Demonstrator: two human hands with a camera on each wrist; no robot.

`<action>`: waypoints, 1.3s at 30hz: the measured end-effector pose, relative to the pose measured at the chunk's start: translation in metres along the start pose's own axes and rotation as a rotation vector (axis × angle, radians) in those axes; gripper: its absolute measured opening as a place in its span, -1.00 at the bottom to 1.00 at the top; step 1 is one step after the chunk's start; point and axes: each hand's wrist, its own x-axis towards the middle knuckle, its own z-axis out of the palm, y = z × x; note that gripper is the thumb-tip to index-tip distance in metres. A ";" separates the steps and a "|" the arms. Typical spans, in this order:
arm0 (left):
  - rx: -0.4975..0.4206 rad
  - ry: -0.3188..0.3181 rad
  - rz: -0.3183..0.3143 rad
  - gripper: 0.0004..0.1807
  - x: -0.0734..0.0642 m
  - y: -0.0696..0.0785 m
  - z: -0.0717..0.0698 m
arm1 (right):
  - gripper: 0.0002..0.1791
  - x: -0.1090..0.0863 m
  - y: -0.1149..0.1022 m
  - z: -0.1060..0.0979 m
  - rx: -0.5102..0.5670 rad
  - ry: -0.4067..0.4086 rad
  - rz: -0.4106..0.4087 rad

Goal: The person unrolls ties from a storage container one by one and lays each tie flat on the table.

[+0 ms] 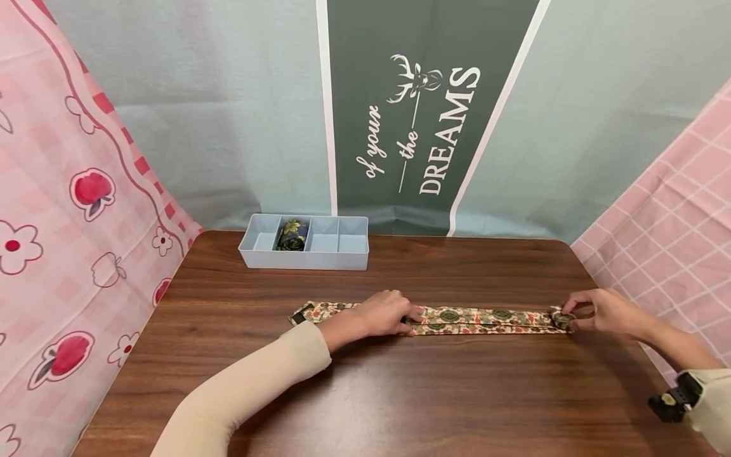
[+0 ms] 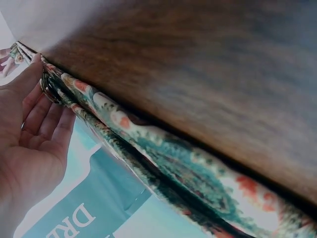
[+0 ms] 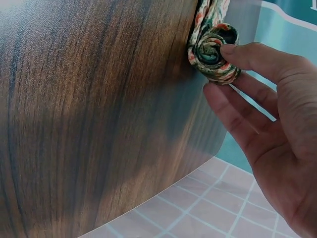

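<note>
A floral-patterned necktie (image 1: 485, 319) in cream, green and red lies folded lengthwise across the table, its dark-lined end at the left. My left hand (image 1: 381, 314) grips the strip near its middle; in the left wrist view, the thumb and fingers of this hand (image 2: 39, 134) are on opposite sides of the fabric (image 2: 124, 121). At the far right the tie is wound into a small coil (image 3: 214, 55). My right hand (image 1: 608, 312) pinches that coil, thumb on its side and fingers around its outer edge, as the right wrist view shows.
Behind the tie stands a light blue divided box (image 1: 302, 261). One compartment holds a rolled dark tie with yellow flowers (image 1: 293, 235). The brown wooden table (image 1: 400, 393) is bordered by a grey-green curtain (image 1: 228, 114) behind and pink ones at both sides.
</note>
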 end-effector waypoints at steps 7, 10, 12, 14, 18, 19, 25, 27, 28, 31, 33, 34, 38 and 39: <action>0.031 -0.015 -0.004 -0.61 -0.001 0.001 -0.003 | -0.59 0.004 -0.009 -0.002 -0.022 -0.003 0.069; 0.039 0.010 0.006 -0.65 0.001 0.002 -0.003 | -0.62 0.006 -0.016 -0.001 -0.077 0.008 0.131; 0.043 0.033 0.019 -0.70 0.003 0.002 -0.003 | -0.60 0.008 -0.016 0.001 -0.106 0.024 0.135; 0.047 0.048 0.027 -0.72 0.005 0.003 -0.004 | -0.56 0.009 -0.014 0.003 -0.124 0.044 0.108; 0.057 0.062 0.031 -0.68 0.012 0.006 -0.005 | -0.46 0.009 -0.009 0.007 -0.130 0.075 0.039; 0.057 0.063 0.032 -0.67 0.014 0.006 -0.005 | -0.44 0.010 -0.008 0.008 -0.129 0.082 0.023; 0.021 0.043 0.074 -0.60 0.025 0.011 -0.002 | -0.44 0.010 -0.006 0.007 -0.110 0.088 -0.024; 0.016 0.036 0.095 -0.59 0.028 0.013 0.000 | -0.47 0.010 -0.005 0.007 -0.108 0.078 -0.031; 0.019 0.035 0.103 -0.59 0.030 0.014 0.001 | -0.49 0.010 -0.004 0.006 -0.111 0.075 -0.037; 0.028 0.028 0.114 -0.58 0.036 0.016 0.002 | -0.52 0.009 -0.004 0.005 -0.100 0.058 -0.053; 0.040 0.022 0.113 -0.57 0.039 0.017 0.003 | -0.53 0.009 -0.003 0.005 -0.086 0.041 -0.075; 0.043 0.016 0.111 -0.57 0.040 0.017 0.003 | -0.53 0.008 -0.004 0.004 -0.077 0.038 -0.085; 0.058 -0.017 0.114 -0.56 0.043 0.017 0.005 | -0.52 0.006 -0.002 0.005 -0.045 0.031 -0.120; 0.061 -0.025 0.114 -0.57 0.043 0.017 0.005 | -0.52 0.005 -0.001 0.006 -0.044 0.035 -0.125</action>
